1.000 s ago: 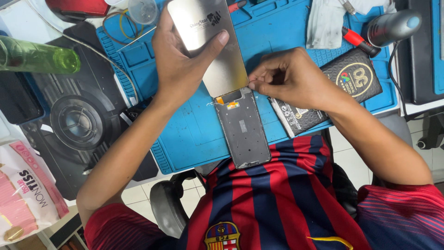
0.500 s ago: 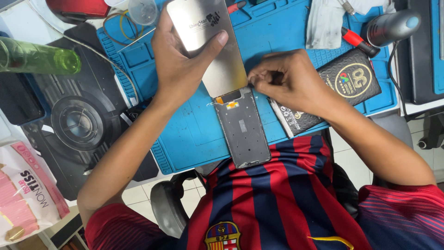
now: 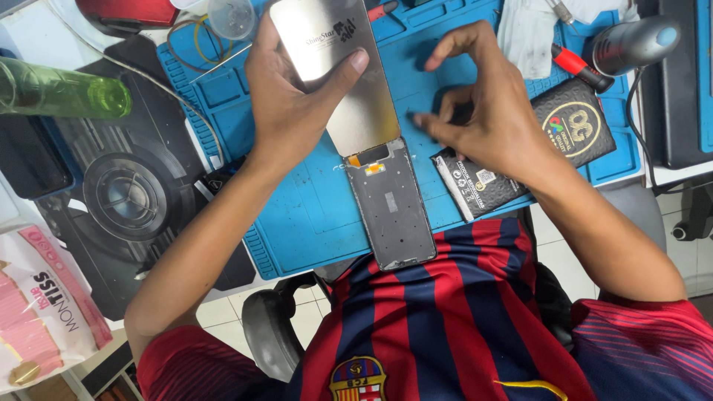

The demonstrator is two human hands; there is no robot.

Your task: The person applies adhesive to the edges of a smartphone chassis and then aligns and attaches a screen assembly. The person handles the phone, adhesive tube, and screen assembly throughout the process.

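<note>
My left hand point(image 3: 286, 100) grips a silver phone display panel point(image 3: 364, 104) and holds it tilted up over the blue work mat point(image 3: 297, 215). The panel's lower edge meets the top of a grey phone frame point(image 3: 391, 208), which lies flat on the mat in front of my striped shirt. To the right of the panel, my right hand point(image 3: 483, 115) hovers over the mat, its thumb and forefinger pinched together. Anything between those fingertips is too small to make out. A black battery box point(image 3: 572, 130) lies partly under my right wrist.
A red-handled screwdriver point(image 3: 575, 65), a grey cylindrical tool point(image 3: 631, 43) and a white cloth point(image 3: 527, 30) lie at the mat's far right. On the left are a green bottle point(image 3: 59, 93), a black speaker point(image 3: 122, 197) and a pink-and-white bag point(image 3: 37, 312).
My right hand has lifted off the top of the phone frame and moved up and right, fingers still pinched. My left hand and the panel have barely moved.
</note>
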